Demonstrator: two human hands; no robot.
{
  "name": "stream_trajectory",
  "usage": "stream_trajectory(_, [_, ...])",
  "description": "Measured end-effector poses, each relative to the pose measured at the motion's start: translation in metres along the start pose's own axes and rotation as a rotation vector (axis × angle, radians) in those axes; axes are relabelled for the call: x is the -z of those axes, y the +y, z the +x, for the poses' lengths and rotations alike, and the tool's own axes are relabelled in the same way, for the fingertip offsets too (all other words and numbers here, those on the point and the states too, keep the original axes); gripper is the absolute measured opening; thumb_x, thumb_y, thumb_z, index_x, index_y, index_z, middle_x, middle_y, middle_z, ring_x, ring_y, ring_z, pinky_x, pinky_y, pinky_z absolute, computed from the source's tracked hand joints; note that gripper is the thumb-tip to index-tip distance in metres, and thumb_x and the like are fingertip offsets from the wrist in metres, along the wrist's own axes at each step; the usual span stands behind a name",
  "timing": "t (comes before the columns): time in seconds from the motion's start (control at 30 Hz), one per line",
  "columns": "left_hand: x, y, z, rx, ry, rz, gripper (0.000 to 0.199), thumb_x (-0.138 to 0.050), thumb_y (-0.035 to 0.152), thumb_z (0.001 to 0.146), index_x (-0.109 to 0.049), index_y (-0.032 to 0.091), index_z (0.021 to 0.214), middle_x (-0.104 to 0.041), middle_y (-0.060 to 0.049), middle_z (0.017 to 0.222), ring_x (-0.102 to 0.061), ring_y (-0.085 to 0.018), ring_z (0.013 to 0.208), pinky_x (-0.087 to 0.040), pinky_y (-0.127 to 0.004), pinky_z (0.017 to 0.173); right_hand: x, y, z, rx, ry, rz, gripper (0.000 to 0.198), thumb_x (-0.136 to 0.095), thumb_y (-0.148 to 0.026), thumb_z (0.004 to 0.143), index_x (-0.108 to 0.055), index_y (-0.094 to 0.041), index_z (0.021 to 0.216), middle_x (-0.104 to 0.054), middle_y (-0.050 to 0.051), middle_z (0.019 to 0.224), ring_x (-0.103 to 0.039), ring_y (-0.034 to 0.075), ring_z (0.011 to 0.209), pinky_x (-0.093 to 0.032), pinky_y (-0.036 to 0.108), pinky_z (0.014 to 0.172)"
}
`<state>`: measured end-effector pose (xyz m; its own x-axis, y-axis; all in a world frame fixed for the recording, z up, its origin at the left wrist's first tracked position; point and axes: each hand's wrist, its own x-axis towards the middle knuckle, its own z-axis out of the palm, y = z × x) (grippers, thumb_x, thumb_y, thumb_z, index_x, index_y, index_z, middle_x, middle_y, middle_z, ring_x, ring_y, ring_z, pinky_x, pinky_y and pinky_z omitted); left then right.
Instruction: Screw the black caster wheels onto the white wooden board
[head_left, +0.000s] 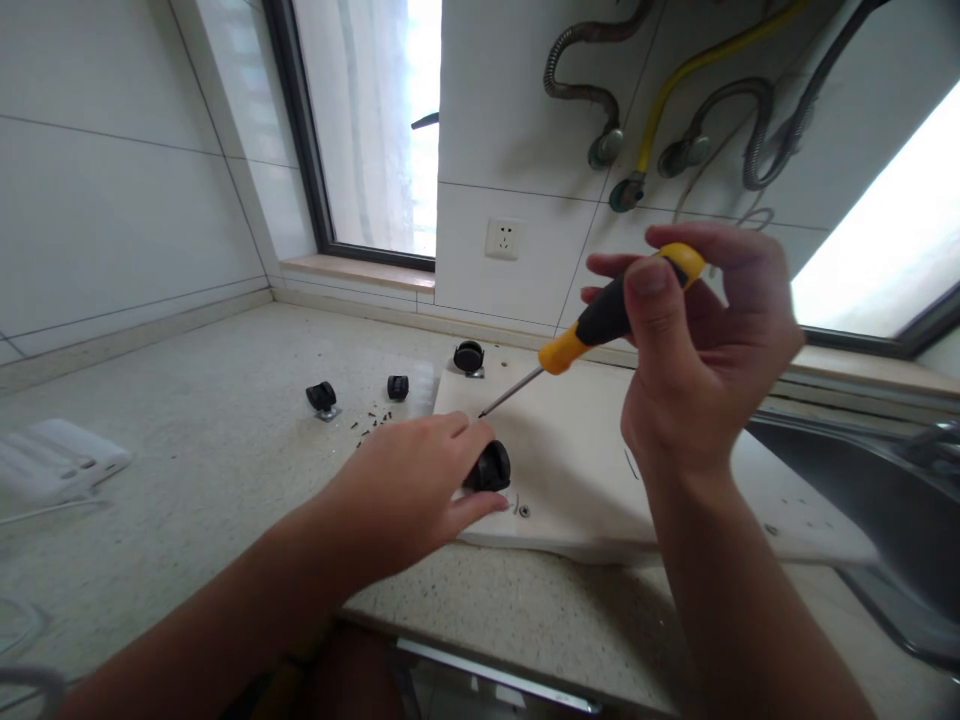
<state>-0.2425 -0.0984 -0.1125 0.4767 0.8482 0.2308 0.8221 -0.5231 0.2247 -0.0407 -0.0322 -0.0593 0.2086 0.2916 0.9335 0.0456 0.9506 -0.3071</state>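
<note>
My right hand (694, 350) grips a yellow and black screwdriver (600, 318), its shaft slanting down to the left. The screwdriver's tip is close to the fingers of my left hand (420, 470); whether it touches anything there I cannot tell. My left hand is closed around a black caster wheel (492, 467) on the near left corner of a white board (577, 440). The caster's base is hidden by my fingers. Another caster (469, 357) stands at the board's far left corner. Beside my left hand, several small screws (373, 422) are scattered on the counter.
Two loose casters, one (322, 396) with its metal plate showing and another (398, 388), lie on the speckled counter (217, 420). A white device (60, 458) with a cable is at the left. The board reaches over the sink (900, 520) at the right. Hoses (675, 90) hang along the wall.
</note>
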Motion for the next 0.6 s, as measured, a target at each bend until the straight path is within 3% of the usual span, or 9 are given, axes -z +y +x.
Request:
stream_trajectory(0.07, [-0.01, 0.016, -0.001, 0.038, 0.051, 0.113, 0.035, -0.07, 0.056, 0.097, -0.075, 0.023, 0.107, -0.074, -0.011, 0.092, -0.07, -0.031, 0.08, -0.048, -0.039, 0.06, -0.002, -0.001, -0.003, -0.018, -0.033, 0.033, 0.016, -0.08, -0.026, 0.095, -0.072, -0.029, 0.109, -0.073, -0.002, 0.102, -0.081, 0.02, 0.094, -0.071, 0.033, 0.073])
stream_trajectory(0.2, [-0.032, 0.042, -0.005, 0.114, 0.127, 0.127, 0.016, -0.064, 0.027, 0.097, -0.076, 0.02, 0.105, -0.071, -0.017, 0.084, -0.067, -0.032, 0.072, -0.049, -0.043, 0.054, -0.008, 0.002, -0.003, -0.049, -0.076, 0.012, 0.018, -0.08, -0.025, 0.094, -0.074, -0.027, 0.111, -0.076, -0.001, 0.097, -0.082, 0.02, 0.093, -0.071, 0.032, 0.071])
stream_trajectory(0.27, [-0.042, 0.05, -0.008, 0.062, 0.197, 0.212, 0.031, -0.053, 0.017, 0.096, -0.077, 0.016, 0.115, -0.071, -0.018, 0.081, -0.066, -0.031, 0.066, -0.05, -0.042, 0.049, -0.012, 0.006, 0.0, -0.054, -0.067, 0.003, 0.017, -0.08, -0.025, 0.094, -0.076, -0.026, 0.111, -0.076, -0.001, 0.094, -0.082, 0.021, 0.091, -0.07, 0.032, 0.069])
stream_trajectory(0.37, [-0.053, 0.055, -0.013, -0.098, 0.417, 0.403, 0.044, -0.042, 0.013, 0.096, -0.08, 0.012, 0.118, -0.071, -0.017, 0.072, -0.061, -0.024, 0.056, -0.047, -0.035, 0.041, -0.023, 0.007, 0.005, -0.097, -0.069, -0.021, 0.016, -0.081, -0.026, 0.093, -0.078, -0.025, 0.109, -0.076, 0.0, 0.092, -0.082, 0.022, 0.089, -0.07, 0.032, 0.066])
stream_trajectory(0.47, [-0.06, 0.056, -0.015, -0.138, 0.584, 0.509, 0.031, -0.05, 0.011, 0.097, -0.08, 0.013, 0.107, -0.071, -0.011, 0.072, -0.061, -0.017, 0.057, -0.047, -0.027, 0.041, -0.038, -0.002, 0.002, -0.148, -0.097, -0.101, 0.017, -0.08, -0.024, 0.094, -0.077, -0.028, 0.11, -0.077, 0.0, 0.094, -0.082, 0.021, 0.091, -0.069, 0.032, 0.07])
stream_trajectory(0.6, [-0.067, 0.061, -0.012, -0.047, 0.68, 0.465, 0.011, -0.069, 0.009, 0.094, -0.073, 0.011, 0.104, -0.069, -0.003, 0.074, -0.063, -0.014, 0.059, -0.044, -0.024, 0.046, -0.051, -0.027, -0.004, -0.149, -0.074, -0.253, 0.021, -0.077, -0.018, 0.095, -0.076, -0.033, 0.11, -0.074, -0.001, 0.107, -0.079, 0.018, 0.089, -0.069, 0.035, 0.076])
